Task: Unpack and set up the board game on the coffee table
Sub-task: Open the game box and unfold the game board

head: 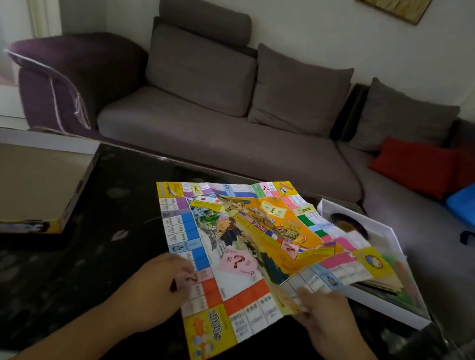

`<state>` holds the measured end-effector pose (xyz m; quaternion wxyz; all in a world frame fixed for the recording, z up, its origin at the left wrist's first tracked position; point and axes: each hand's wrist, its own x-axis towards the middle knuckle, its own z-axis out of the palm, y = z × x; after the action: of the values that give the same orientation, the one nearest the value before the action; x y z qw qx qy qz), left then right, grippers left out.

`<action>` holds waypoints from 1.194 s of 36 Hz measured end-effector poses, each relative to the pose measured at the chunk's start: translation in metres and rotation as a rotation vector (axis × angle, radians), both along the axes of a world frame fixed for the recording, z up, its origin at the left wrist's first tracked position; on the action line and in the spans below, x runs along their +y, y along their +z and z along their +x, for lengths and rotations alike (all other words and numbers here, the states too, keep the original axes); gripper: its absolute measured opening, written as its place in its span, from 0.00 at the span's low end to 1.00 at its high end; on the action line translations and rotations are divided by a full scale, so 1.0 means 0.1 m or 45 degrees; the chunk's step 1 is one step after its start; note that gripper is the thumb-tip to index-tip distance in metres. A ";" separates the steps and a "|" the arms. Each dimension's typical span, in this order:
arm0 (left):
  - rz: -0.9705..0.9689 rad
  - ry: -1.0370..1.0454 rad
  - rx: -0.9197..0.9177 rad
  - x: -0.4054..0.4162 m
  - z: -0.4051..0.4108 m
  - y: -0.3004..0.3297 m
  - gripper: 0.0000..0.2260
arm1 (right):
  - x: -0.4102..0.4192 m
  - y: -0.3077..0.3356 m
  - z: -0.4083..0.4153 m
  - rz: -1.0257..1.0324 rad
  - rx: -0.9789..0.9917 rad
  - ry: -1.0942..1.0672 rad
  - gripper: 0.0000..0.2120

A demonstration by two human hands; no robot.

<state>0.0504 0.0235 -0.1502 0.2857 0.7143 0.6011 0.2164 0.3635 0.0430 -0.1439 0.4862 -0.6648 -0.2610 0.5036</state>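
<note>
Your two hands work a folded paper game board (236,260) above the dark coffee table (84,274). Your left hand (156,288) pinches the board's near-left edge, fingers curled over the paper; your right hand (329,322) grips a raised fold on the board's right side. The board is partly opened, its far half creased and lifted. Right of the board sits the open white game box (396,307), the board's corner overlapping it. Well left of the board lies the upturned box lid (14,185). Beyond the board stands a grey sofa (231,135).
</note>
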 end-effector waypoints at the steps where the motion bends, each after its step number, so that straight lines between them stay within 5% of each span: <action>1: 0.035 0.036 -0.010 0.02 -0.05 0.01 0.11 | 0.01 0.04 0.03 0.009 0.042 0.007 0.15; 13: 0.280 0.350 -0.096 0.26 -0.66 0.21 0.08 | -0.02 0.49 0.48 0.020 0.122 0.445 0.17; 17: 0.369 0.232 0.028 0.37 -0.78 0.12 0.09 | 0.21 0.55 0.45 -0.077 0.029 0.533 0.17; 22: 0.374 0.112 0.181 0.49 -0.78 -0.15 0.19 | 0.79 0.43 0.33 -0.033 -0.339 0.533 0.16; 27: 0.016 -0.023 0.469 0.56 -0.76 -0.36 0.41 | 1.27 0.42 0.06 0.177 -0.996 0.451 0.06; 35: -0.135 0.015 0.574 0.59 -0.74 -0.47 0.43 | 1.49 0.14 -0.14 -0.150 -1.524 0.464 0.27; 38: -0.124 0.025 0.603 0.60 -0.73 -0.48 0.47 | 1.22 -0.02 -0.28 0.069 -1.897 0.403 0.33; 41: -0.100 0.044 0.622 0.62 -0.71 -0.49 0.50 | 0.88 -0.27 -0.45 0.355 -1.794 0.649 0.29; 43: -0.089 0.056 0.633 0.62 -0.71 -0.51 0.49 | 0.76 -0.45 -0.54 0.241 -1.804 0.949 0.32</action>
<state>-0.0203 0.0858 -0.2012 0.1487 0.7222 0.6753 0.0191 0.3098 0.1192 -0.1889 0.0595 -0.6514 -0.7534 0.0671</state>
